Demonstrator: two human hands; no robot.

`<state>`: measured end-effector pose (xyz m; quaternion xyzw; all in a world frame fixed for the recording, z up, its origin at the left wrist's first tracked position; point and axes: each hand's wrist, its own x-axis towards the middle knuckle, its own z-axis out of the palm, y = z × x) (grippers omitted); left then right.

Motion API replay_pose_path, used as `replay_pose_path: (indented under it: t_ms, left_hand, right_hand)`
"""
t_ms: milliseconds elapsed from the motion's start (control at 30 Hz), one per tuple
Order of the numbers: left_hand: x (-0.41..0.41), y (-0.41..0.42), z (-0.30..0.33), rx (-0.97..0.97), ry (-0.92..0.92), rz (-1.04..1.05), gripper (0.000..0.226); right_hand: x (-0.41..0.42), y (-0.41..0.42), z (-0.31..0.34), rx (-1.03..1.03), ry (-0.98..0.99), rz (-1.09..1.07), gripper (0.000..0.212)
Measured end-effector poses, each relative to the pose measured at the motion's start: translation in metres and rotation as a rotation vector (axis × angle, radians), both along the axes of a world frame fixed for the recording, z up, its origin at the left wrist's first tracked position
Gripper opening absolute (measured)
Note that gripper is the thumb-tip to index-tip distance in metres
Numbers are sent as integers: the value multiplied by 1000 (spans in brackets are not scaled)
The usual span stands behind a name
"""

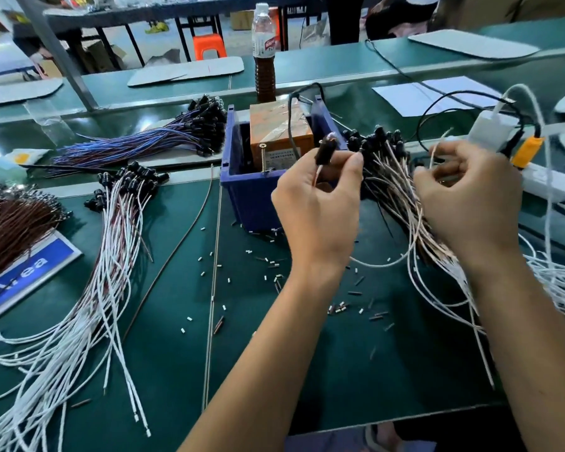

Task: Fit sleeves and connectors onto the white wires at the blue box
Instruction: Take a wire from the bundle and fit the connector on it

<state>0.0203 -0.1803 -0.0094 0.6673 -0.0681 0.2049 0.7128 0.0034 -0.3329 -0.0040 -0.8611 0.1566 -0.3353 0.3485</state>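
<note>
Landmark: blue box [242,187], standing on the green mat [307,363].

Left hand [317,210]: raised just in front of the box's right half. Thumb and fingertips pinch a black connector [325,151] that tops a thin white wire [318,173]; connector tilted, its upper end over the box's front rim. Grip closed on the piece.

Right hand [470,194]: well right of the box, fingers curled, pinching a single thin white wire [436,148] that sticks up above the knuckles. Whether a sleeve sits on it: cannot tell.

Between the hands, just right of the box: bundle of connector-tipped wires [392,177], black heads toward the box, tails running toward the near right.

Inside the box: orange taped block [279,132] with a screw against its front face.

Left of the box: fan of white wires [111,256] with black connectors; further left and behind, a blue-purple wire bundle [144,141].

In front of the box: small white and dark sleeve pieces [268,265] scattered on the mat.

Behind the box: bottle [264,57], dark liquid.
</note>
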Motion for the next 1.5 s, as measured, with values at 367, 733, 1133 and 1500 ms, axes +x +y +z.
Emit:
replay_pose_path:
  t_ms: [367, 733, 1133, 1500]
  left_hand:
    - [31, -93, 49, -561, 531, -446, 30]
    - [73, -108, 37, -958, 623, -677, 64]
    - [111, -117, 1, 140, 547, -194, 36]
    - [106, -122, -23, 242, 436, -61, 40]
  right_hand:
    - [-31, -28, 21, -275, 94, 258, 46]
    - [-75, -59, 76, -434, 198, 143, 25]
    - [-46, -58, 21, -372, 714, 119, 27]
    - [-35, -54, -12, -349, 602, -12, 31]
